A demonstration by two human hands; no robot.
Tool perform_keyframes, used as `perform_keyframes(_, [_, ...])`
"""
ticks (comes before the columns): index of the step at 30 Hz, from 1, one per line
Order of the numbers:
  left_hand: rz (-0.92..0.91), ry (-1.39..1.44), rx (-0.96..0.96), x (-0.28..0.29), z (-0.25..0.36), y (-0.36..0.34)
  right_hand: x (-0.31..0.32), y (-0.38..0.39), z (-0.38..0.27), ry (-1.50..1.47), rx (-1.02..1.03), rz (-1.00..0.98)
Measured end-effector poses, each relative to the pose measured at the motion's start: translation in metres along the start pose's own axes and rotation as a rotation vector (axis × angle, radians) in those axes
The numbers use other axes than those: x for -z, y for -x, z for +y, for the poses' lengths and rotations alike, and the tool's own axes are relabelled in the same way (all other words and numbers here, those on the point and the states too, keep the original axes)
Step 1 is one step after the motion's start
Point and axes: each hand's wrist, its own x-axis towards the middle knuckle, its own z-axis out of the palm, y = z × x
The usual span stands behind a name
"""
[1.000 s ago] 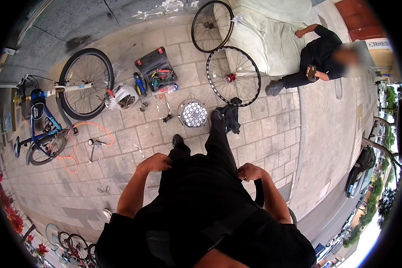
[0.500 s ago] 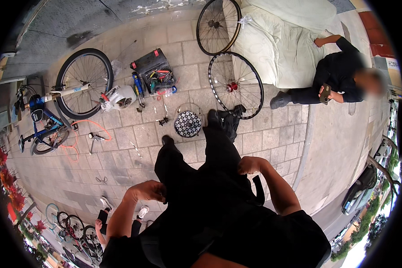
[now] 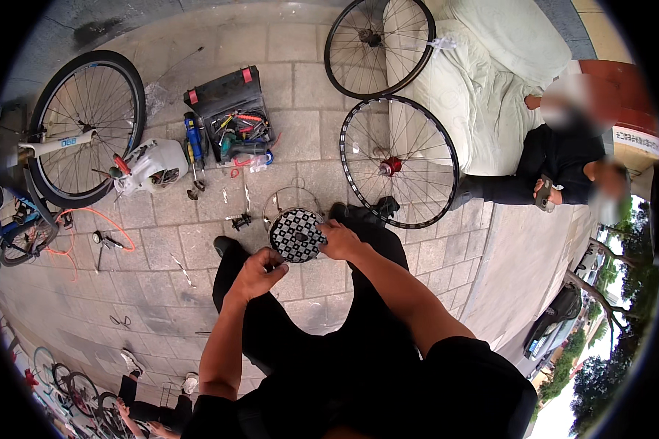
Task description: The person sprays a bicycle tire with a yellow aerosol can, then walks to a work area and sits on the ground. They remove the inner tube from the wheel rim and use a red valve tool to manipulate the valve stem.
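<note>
Low between my feet is a round stool (image 3: 293,228) with a black-and-white checked seat, a dark spot at its middle. My right hand (image 3: 342,243) has its fingers bent over the seat's right edge, gripping it. At the lower left edge is my left hand (image 3: 260,274), fingers curled toward the rim and thumb held apart; nothing shows in it. A thin wire hoop (image 3: 294,188) curves out from the stool's far side. The stool's underside is hidden.
Ahead lie an open toolbox (image 3: 223,95), screwdrivers (image 3: 193,137), a white jug (image 3: 154,164) and a small hub-like part (image 3: 239,221). Two loose wheels lean by a covered sofa (image 3: 483,88). A bicycle (image 3: 80,139) lies left; a person (image 3: 556,164) sits right, holding a phone.
Both my hands have moved forward from beside my thighs to the stool, and the right has taken hold of its edge. My knees have spread and the view has sunk lower.
</note>
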Motion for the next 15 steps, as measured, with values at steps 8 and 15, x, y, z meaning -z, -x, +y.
perform_keyframes(8, [0.533, -0.043, -0.182, 0.014, -0.125, -0.105, -0.068, -0.150, -0.001, -0.031, -0.112, -0.010])
perform_keyframes(15, [0.498, 0.029, -0.214, 0.034, -0.096, -0.125, -0.105, -0.164, 0.029, -0.116, 0.032, -0.807])
